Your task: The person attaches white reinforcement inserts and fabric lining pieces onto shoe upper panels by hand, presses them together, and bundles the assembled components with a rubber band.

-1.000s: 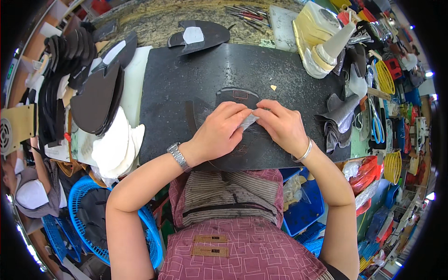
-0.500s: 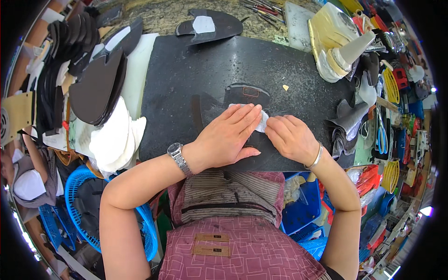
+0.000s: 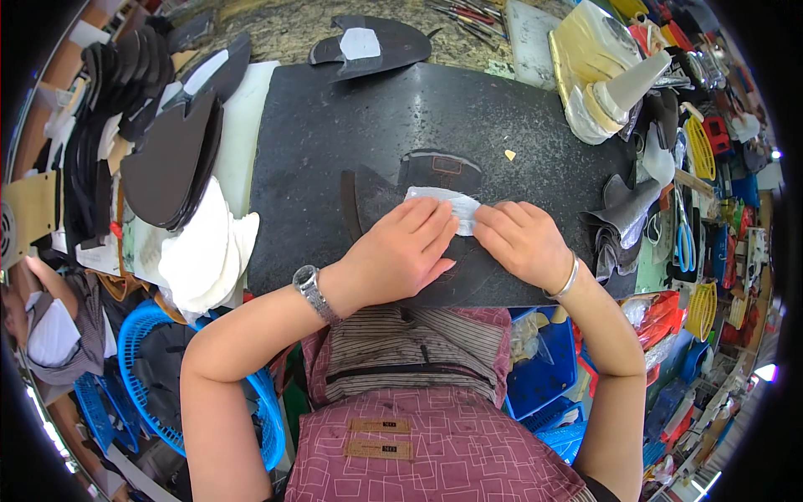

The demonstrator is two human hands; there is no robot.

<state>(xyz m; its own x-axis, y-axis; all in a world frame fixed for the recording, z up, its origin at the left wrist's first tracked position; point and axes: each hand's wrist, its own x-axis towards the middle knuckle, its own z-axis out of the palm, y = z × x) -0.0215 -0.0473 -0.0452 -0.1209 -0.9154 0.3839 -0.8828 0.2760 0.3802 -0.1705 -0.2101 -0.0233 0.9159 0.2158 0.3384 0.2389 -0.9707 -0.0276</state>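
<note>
A dark shoe-upper piece point(image 3: 378, 191) lies on the black work board point(image 3: 322, 117), with a tongue-like tab point(image 3: 418, 170) at its far end. On it sits a white patch point(image 3: 428, 194), partly hidden by my fingers. My left hand point(image 3: 401, 255) presses the patch from the left, fingers stretched out and laid over it. At the patch's right edge, my right hand point(image 3: 520, 243) has its fingers curled and pinched on it. Behind them, another dark upper piece point(image 3: 406, 46) with a white patch of its own rests at the board's far edge.
Stacked dark cut pieces point(image 3: 171, 163) and white padding pieces point(image 3: 196, 251) are at the left. A yellowish glue container point(image 3: 585, 50) with a pale cone stands far right, near folded dark pieces point(image 3: 619, 209) and blue-handled scissors point(image 3: 684, 243). A blue basket point(image 3: 130, 351) is below left.
My left hand has drawn back slightly toward me and to the left, its fingers more bent, baring more of the white patch. My right hand stays at the patch's right edge.
</note>
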